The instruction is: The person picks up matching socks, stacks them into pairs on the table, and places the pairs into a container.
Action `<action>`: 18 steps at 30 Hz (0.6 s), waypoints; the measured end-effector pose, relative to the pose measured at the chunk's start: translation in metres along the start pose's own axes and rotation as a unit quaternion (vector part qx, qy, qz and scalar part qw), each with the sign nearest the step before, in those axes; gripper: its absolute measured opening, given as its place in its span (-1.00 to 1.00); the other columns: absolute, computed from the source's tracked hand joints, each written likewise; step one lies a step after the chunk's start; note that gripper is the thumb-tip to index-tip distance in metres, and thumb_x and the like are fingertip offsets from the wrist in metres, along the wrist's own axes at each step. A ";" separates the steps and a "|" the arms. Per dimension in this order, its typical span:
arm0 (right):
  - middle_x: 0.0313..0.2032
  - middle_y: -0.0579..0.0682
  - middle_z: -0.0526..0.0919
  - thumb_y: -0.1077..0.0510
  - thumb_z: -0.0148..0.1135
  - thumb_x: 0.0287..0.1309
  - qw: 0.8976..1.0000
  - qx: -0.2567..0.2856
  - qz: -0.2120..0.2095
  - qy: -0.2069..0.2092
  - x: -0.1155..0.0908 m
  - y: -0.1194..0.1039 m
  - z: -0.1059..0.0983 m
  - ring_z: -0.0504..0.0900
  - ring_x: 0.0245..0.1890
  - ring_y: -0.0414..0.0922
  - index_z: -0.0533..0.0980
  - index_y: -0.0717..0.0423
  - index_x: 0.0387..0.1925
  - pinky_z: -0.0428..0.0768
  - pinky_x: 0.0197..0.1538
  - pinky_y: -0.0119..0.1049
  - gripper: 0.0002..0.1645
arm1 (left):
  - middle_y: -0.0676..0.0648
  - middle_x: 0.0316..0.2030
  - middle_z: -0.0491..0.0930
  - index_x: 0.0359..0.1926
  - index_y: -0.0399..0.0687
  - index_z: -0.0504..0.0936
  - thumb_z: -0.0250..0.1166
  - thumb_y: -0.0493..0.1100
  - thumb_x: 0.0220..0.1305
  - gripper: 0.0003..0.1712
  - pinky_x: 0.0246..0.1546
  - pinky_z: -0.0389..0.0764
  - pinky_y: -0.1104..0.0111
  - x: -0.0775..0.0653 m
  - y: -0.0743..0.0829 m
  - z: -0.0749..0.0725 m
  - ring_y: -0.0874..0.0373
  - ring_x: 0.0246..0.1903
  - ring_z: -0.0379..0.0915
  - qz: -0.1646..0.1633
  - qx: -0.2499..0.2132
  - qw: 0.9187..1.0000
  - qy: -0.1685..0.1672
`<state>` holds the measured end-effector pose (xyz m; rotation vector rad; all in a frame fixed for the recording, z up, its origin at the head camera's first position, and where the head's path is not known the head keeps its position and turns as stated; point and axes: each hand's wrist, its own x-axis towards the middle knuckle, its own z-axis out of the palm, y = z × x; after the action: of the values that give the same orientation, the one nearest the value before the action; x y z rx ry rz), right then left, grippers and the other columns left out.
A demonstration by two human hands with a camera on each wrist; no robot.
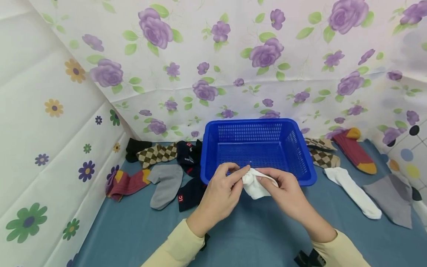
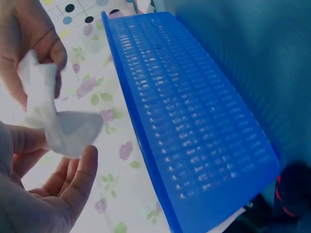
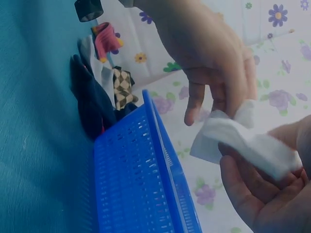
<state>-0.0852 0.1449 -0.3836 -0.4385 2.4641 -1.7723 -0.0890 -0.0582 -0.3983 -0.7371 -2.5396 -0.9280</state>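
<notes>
A bunched white sock (image 1: 256, 186) is held up in front of the near rim of the blue plastic basket (image 1: 255, 152). My left hand (image 1: 218, 194) pinches it from the left between thumb and fingers. From the other side my right hand (image 1: 289, 193) grips its edge, the thumb lying on top of the fabric. In the left wrist view the folded sock (image 2: 51, 109) hangs between both hands, one end flaring out loose. The right wrist view has the same sock (image 3: 243, 141) lying across the right fingers. Inside the basket only its slotted floor and walls show.
Left of the basket lie a grey sock (image 1: 168, 185), a maroon-and-yellow sock (image 1: 131, 184), a checkered sock (image 1: 156, 155) and several dark ones. On the right are another white sock (image 1: 355, 193), a grey one (image 1: 391, 200), a maroon one (image 1: 355, 152) and checkered socks (image 1: 323, 157). Floral sheeting rises behind.
</notes>
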 end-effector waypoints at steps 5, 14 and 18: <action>-0.14 0.01 0.68 0.05 0.05 0.32 1.000 -0.013 -0.005 0.007 0.003 -0.009 0.003 0.68 -0.33 -0.17 0.54 -0.02 0.02 0.64 -0.35 -0.30 -0.69 | 0.16 -0.08 0.48 0.27 0.30 0.36 -0.04 0.11 0.40 -0.55 -0.36 0.50 0.57 0.002 0.005 0.000 0.40 -0.28 0.36 -0.052 -0.098 0.993 -0.030; -0.10 -0.12 0.66 -0.08 0.04 0.31 0.998 -0.055 -0.001 -0.006 0.005 0.001 -0.004 0.66 -0.27 -0.25 0.53 -0.22 0.01 0.63 -0.31 -0.29 -0.70 | 0.14 -0.21 0.60 0.21 0.20 0.45 0.18 0.22 0.21 -0.43 -0.47 0.53 0.55 0.009 0.005 0.001 0.40 -0.42 0.44 -0.104 -0.135 0.985 -0.019; -0.06 -0.10 0.64 -0.07 0.04 0.31 0.998 -0.061 0.016 -0.005 0.003 0.005 -0.013 0.66 -0.28 -0.22 0.53 -0.23 0.01 0.65 -0.34 -0.29 -0.71 | 0.14 -0.32 0.61 0.17 0.19 0.49 0.15 0.15 0.28 -0.53 -0.66 0.41 0.53 0.008 0.000 -0.001 0.35 -0.61 0.33 -0.116 -0.122 0.986 -0.009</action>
<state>-0.0921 0.1575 -0.3832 -0.4139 2.5666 -1.6107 -0.0956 -0.0560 -0.3939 -0.5221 -2.5959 -1.3335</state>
